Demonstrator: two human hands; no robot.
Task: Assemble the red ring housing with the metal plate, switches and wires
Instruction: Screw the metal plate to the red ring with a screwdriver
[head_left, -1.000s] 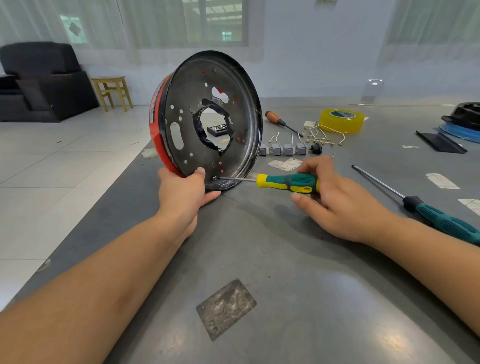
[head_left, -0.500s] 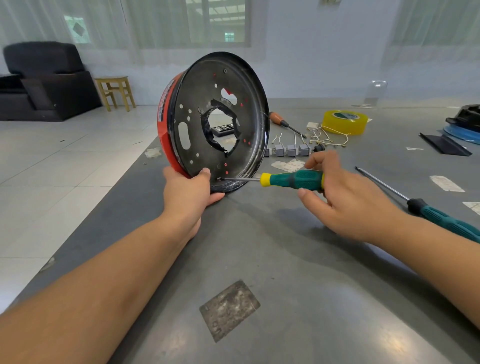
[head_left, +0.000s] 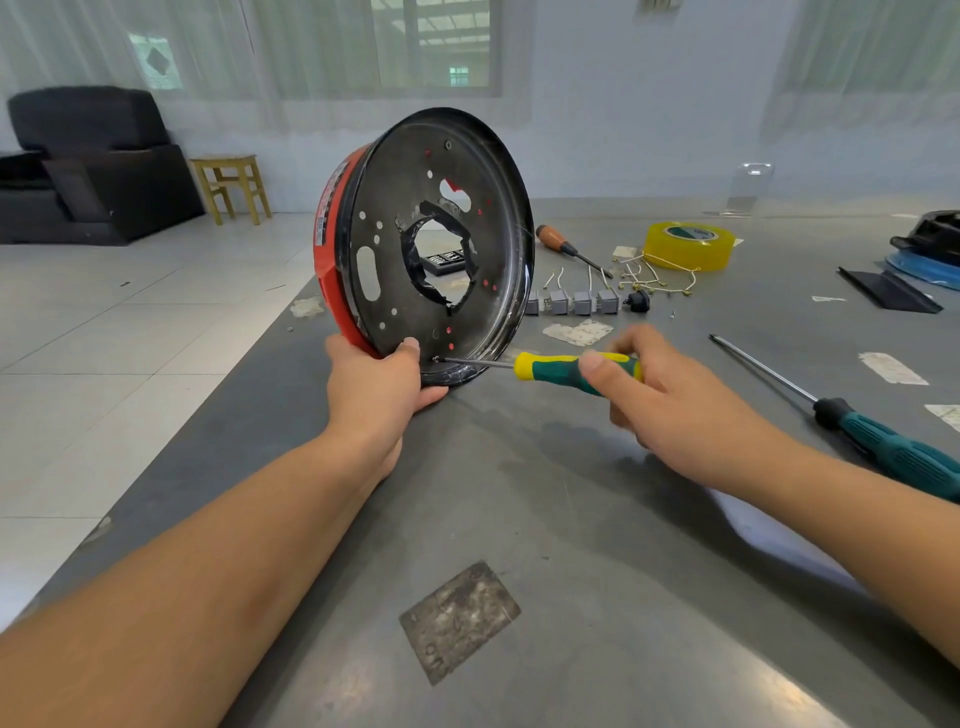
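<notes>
The red ring housing (head_left: 332, 260) stands on edge on the grey table, its dark metal plate (head_left: 410, 176) facing me, with a ragged central hole. My left hand (head_left: 376, 382) grips its lower rim, thumb on the plate. My right hand (head_left: 665, 395) pinches the green and yellow screwdriver (head_left: 556, 370); its tip sits on a screw near the plate's bottom edge. Several grey switches (head_left: 576, 301) with wire leads lie in a row behind the housing. Yellow wires (head_left: 657, 275) lie beside them.
A long teal-handled screwdriver (head_left: 883, 441) lies at the right. An orange-handled screwdriver (head_left: 563, 244) and a yellow tape roll (head_left: 688, 247) sit further back. Black and blue parts (head_left: 924, 249) lie at the far right. The table's left edge (head_left: 218, 384) drops to a tiled floor.
The housing and both hands have shifted slightly right in view. My right hand's fingers have turned on the screwdriver handle; the tip stays on the same screw.
</notes>
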